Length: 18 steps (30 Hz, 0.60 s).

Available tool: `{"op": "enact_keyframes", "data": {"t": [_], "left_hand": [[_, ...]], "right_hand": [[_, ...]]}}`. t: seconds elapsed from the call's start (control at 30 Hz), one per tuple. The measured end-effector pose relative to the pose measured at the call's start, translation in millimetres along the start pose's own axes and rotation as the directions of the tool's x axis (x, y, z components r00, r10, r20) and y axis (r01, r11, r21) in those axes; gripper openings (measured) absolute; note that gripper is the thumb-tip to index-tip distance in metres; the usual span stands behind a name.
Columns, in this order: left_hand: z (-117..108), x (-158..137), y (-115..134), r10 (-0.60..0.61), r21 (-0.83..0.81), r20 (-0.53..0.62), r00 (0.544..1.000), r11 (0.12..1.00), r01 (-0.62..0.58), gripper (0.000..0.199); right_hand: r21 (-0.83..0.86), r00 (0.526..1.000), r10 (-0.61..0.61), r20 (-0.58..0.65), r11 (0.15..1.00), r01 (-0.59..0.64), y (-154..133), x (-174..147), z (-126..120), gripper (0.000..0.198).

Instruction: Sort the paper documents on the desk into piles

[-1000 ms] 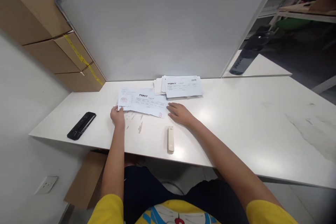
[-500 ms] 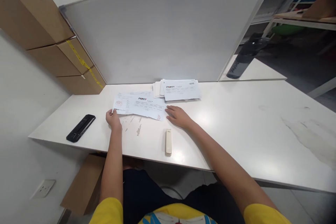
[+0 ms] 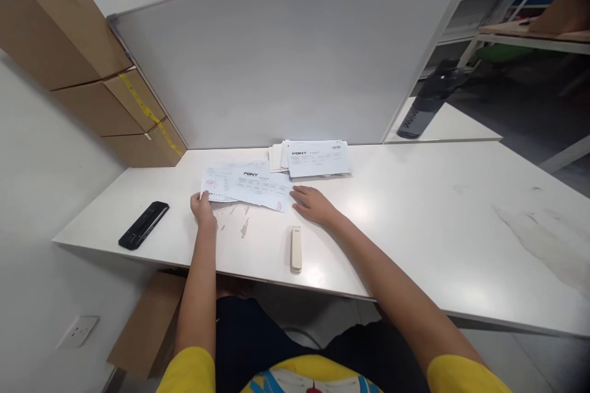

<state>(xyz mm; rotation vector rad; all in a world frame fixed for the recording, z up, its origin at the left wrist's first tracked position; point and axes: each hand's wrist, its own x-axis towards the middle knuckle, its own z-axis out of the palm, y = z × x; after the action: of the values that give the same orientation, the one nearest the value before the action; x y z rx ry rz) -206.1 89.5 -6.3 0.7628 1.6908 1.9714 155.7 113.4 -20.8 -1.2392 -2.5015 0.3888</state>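
Two printed paper sheets overlap on the white table. My left hand pinches the lower left corner of the left sheet, which carries a round red stamp. Partly over it lies the right sheet, headed PONY, with a red stamp at its lower right. My right hand rests flat on the table with fingers stretched out, its fingertips at that sheet's right edge. Just behind, a stack of papers lies with a PONY sheet on top. A cream stapler sits between my forearms, near the front edge.
A black phone-like device lies at the table's left. Stacked cardboard boxes stand at the left wall, beside a whiteboard-like panel along the back. A dark bottle stands beyond the panel at right. Another cardboard box is under the table.
My left hand has moved slightly right, sliding the left sheet further under the right one. My right hand has stayed in place.
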Motion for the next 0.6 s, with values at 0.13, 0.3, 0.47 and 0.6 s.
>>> {"op": "enact_keyframes", "data": {"t": [0.13, 0.3, 0.47, 0.6], "left_hand": [[5.2, -11.4, 5.5, -0.101, 0.037, 0.101, 0.99, 0.995, 0.097, 0.038], [5.6, -25.9, 19.7, -0.184, 0.139, 0.213, 0.959, 0.978, 0.157, 0.042], [9.0, -41.2, 32.8, -0.225, 0.157, 0.343, 0.912, 0.971, 0.18, 0.036], [11.5, -54.1, 43.0, -0.306, 0.189, 0.58, 0.755, 0.952, 0.241, 0.041]], "right_hand": [[-0.014, 0.994, 0.011, 0.105, 1.0, -0.01, -5.9, -1.3, -3.2, 0.065], [-0.002, 0.988, 0.036, 0.149, 0.999, -0.036, -14.4, -1.0, -10.0, 0.071], [-0.02, 0.992, 0.024, 0.121, 1.0, -0.022, -14.3, 0.2, -8.9, 0.074], [-0.01, 0.995, 0.012, 0.104, 1.0, -0.011, -11.9, 1.7, -5.3, 0.072]]}}
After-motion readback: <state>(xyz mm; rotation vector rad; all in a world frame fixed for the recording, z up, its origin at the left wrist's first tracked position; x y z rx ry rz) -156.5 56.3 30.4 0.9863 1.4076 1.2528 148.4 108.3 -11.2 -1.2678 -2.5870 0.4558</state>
